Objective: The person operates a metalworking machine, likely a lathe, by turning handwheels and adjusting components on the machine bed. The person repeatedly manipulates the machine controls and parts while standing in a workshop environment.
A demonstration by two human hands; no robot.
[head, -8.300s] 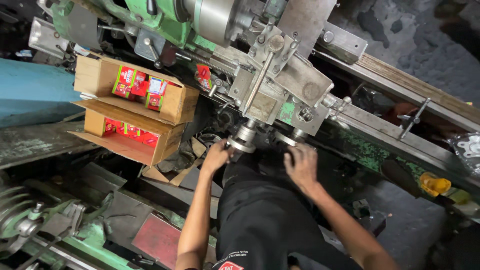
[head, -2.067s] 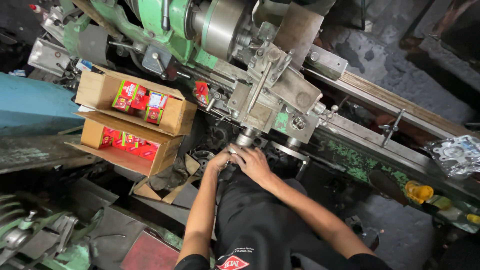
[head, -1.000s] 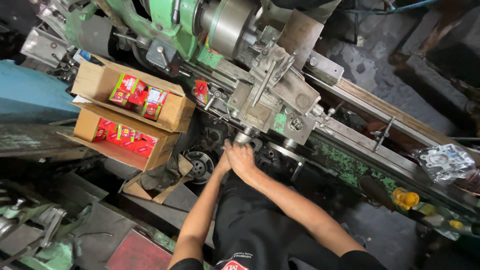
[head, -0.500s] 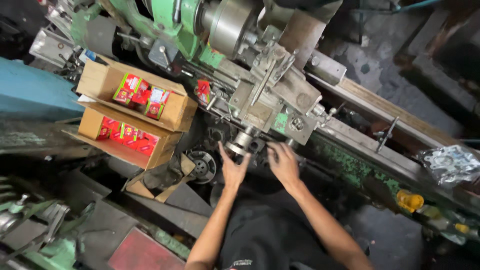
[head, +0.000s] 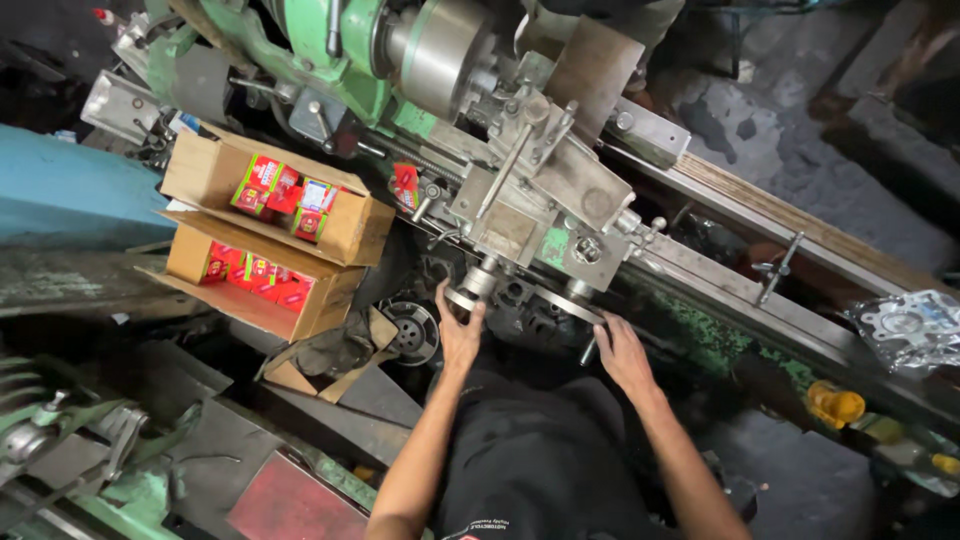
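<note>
At handwheel (head: 470,292) rim, left hand (head: 458,335).

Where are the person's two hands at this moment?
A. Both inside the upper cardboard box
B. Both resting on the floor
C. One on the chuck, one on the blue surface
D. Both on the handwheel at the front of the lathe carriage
D: the left hand and right hand sit on opposite sides of the handwheel below the carriage, away from the cardboard boxes.
</note>
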